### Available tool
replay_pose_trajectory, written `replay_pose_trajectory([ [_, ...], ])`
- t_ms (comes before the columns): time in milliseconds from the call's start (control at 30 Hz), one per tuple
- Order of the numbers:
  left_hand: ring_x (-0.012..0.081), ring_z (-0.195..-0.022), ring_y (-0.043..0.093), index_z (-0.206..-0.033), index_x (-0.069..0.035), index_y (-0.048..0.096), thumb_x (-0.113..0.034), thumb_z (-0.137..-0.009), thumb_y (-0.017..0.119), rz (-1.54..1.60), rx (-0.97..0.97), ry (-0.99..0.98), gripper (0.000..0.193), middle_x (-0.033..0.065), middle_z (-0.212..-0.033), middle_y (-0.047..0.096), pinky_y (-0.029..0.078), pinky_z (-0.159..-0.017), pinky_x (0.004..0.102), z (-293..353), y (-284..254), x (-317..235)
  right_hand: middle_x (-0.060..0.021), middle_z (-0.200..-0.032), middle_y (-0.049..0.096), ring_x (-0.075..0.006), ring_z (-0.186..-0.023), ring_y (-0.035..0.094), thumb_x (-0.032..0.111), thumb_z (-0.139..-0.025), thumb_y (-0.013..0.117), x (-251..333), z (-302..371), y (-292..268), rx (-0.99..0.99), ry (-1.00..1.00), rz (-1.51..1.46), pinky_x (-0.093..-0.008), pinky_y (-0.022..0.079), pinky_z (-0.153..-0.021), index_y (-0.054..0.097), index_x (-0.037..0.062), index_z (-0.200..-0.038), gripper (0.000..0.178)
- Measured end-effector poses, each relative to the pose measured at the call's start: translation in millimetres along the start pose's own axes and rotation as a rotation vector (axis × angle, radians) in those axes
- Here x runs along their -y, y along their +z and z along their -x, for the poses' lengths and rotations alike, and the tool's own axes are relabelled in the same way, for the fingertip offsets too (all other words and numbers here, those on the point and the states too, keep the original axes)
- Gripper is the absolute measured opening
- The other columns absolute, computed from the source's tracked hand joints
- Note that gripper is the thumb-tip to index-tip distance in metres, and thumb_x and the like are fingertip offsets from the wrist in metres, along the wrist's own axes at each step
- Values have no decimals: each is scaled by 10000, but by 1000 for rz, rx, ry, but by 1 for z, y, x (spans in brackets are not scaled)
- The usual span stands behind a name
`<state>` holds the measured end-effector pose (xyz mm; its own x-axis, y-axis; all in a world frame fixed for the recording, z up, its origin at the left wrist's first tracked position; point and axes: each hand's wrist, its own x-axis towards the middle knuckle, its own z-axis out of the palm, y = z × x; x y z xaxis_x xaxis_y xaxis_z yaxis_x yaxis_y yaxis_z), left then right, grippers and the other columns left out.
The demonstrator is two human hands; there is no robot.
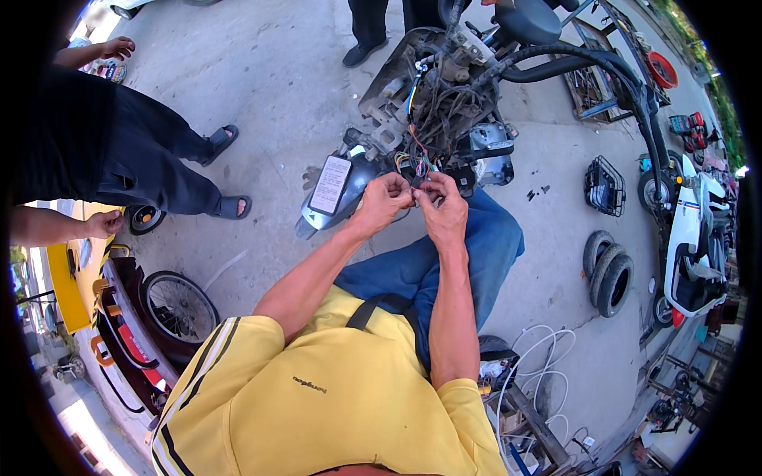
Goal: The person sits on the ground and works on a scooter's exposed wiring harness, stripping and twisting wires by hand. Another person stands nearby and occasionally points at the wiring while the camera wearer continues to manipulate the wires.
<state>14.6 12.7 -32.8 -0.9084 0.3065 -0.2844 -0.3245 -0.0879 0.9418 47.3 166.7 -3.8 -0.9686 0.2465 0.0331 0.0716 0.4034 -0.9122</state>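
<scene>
A partly stripped electric scooter (468, 87) stands before me, its tangled wiring laid bare. From its middle a bundle of thin coloured wires (421, 164) comes down to my fingers. My left hand (384, 198) and my right hand (444, 208) meet there, each pinching at the wire ends; a small dark connector (416, 182) shows between them. The fingers hide exactly which strands each one grips. Left of my left hand, a flat box with a white printed label (330, 184) lies on a shiny grey body panel (357, 178).
At the left stands a person in dark clothes (151, 143); another person's dark legs (369, 28) show beyond the scooter. Old tyres (609, 278), a black wire basket (605, 186) and a white scooter (690, 246) are at the right. Pale hose (548, 357) coils near my right elbow.
</scene>
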Motion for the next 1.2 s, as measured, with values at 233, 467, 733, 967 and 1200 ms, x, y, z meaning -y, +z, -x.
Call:
replay_pose_trajectory([
  [233, 78, -792, 624, -926, 17, 589, -51, -918, 643, -102, 17, -7, 88, 21, -834, 635, 508, -683, 240, 0, 2, 1, -96, -934, 716, -203, -775, 671, 79, -837, 734, 2, -2, 3, 40, 21, 113, -343, 535, -731, 604, 37, -1154, 345],
  [467, 32, -741, 535, -894, 4, 590, -60, -891, 659, -329, -33, 20, 94, -9, -812, 608, 456, -638, 220, 0, 3, -8, -77, -901, 674, -240, -779, 657, 59, -828, 736, 5, -1, 8, -51, -153, 251, -373, 534, -717, 554, 56, -1143, 363],
  [733, 69, -718, 559, -932, -10, 526, 12, -885, 617, 57, -29, 24, 105, 15, -814, 602, 476, -639, 246, -4, 7, 4, -90, -898, 690, -203, -725, 632, 41, -824, 742, 2, -1, 5, -54, -96, 96, -348, 530, -690, 535, 38, -1178, 410],
  [967, 85, -700, 554, -945, -12, 563, 0, -890, 593, 243, 14, 25, 64, 21, -836, 621, 459, -638, 245, -3, -2, 2, -87, -933, 707, -180, -731, 626, 39, -838, 733, 4, 0, 1, -31, -30, 36, -336, 527, -704, 558, 29, -1178, 382],
  [1200, 101, -818, 638, -1059, 32, 625, -7, -913, 606, 215, -5, 5, 152, 64, -947, 678, 528, -753, 250, 2, 2, 8, -90, -936, 673, -206, -764, 621, 7, -867, 682, 3, 9, 0, -44, -58, 54, -334, 508, -718, 609, 29, -1085, 231],
])
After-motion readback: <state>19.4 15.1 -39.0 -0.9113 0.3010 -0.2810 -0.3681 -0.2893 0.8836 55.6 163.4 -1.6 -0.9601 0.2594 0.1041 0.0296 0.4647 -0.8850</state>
